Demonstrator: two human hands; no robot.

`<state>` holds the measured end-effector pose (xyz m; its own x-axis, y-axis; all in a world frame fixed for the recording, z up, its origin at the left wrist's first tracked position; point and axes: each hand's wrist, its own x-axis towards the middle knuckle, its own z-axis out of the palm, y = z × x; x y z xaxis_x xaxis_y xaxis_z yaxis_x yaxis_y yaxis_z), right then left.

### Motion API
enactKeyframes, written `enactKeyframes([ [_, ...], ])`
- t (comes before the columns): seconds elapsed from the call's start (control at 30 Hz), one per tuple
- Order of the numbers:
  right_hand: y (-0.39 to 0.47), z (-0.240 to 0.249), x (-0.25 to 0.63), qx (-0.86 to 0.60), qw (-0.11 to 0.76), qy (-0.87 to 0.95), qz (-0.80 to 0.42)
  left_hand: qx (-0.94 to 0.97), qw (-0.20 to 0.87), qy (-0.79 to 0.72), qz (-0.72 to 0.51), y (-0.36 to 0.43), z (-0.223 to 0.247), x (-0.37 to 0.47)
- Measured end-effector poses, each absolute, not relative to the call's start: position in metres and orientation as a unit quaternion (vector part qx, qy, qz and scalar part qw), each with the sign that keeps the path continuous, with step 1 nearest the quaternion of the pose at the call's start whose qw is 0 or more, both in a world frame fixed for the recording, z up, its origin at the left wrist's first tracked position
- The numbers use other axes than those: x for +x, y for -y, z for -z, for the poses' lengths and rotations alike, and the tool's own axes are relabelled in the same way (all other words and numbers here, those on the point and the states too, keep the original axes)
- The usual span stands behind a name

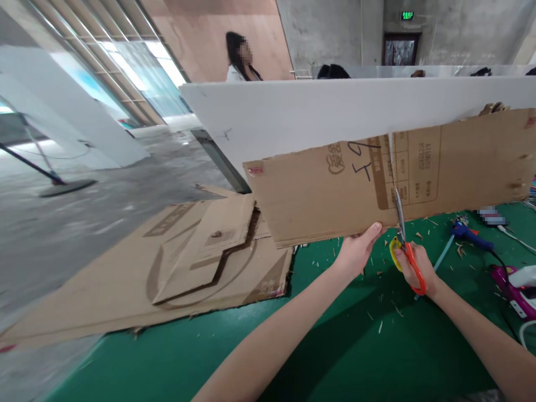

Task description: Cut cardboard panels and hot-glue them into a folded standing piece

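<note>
A long strip of printed cardboard (310, 190) is held up above the green table. My left hand (355, 248) grips its lower edge, thumb on the near face, just left of a cut. My right hand (421, 265) is closed round the orange and yellow handles of a pair of scissors (401, 215). The blades point up and lie at the cut, a narrow slit that runs from the top edge downward through the printing. Handwritten black marks stand left of the slit. The fingers of my left hand behind the cardboard are hidden.
Larger cardboard sheets (125, 279) lie at the left, overhanging the green table (176, 357). A blue glue gun (473, 234) and a purple power strip (511, 287) with cables lie at the right among cardboard scraps. A white partition (268, 114) stands behind; a person (243, 61) is beyond it.
</note>
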<state>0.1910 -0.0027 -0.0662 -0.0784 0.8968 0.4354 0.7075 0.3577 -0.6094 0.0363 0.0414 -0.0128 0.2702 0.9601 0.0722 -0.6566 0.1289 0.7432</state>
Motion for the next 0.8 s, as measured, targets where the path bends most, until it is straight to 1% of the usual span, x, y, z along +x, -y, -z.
enactKeyframes([
  [0.07, 0.001, 0.068, 0.191, -0.551, 0.394, 0.727, -0.113, 0.347, 0.719, -0.219, -0.561, -0.042, 0.013, 0.036],
  [0.27, -0.001, 0.068, 0.189, -0.545, 0.4, 0.72, -0.154, 0.325, 0.725, -0.217, -0.567, -0.042, 0.013, 0.037],
  [0.37, -0.003, 0.067, 0.187, -0.548, 0.405, 0.716, -0.153, 0.314, 0.726, -0.222, -0.57, -0.042, 0.014, 0.035],
  [0.53, -0.01, 0.07, 0.182, -0.56, 0.395, 0.711, -0.16, 0.306, 0.715, -0.238, -0.582, -0.044, 0.017, 0.029],
  [0.67, -0.015, 0.073, 0.178, -0.572, 0.399, 0.695, -0.175, 0.308, 0.68, -0.262, -0.612, -0.045, 0.015, 0.025],
  [0.8, -0.019, 0.069, 0.176, -0.579, 0.393, 0.69, -0.186, 0.321, 0.618, -0.306, -0.649, -0.049, 0.018, 0.024],
])
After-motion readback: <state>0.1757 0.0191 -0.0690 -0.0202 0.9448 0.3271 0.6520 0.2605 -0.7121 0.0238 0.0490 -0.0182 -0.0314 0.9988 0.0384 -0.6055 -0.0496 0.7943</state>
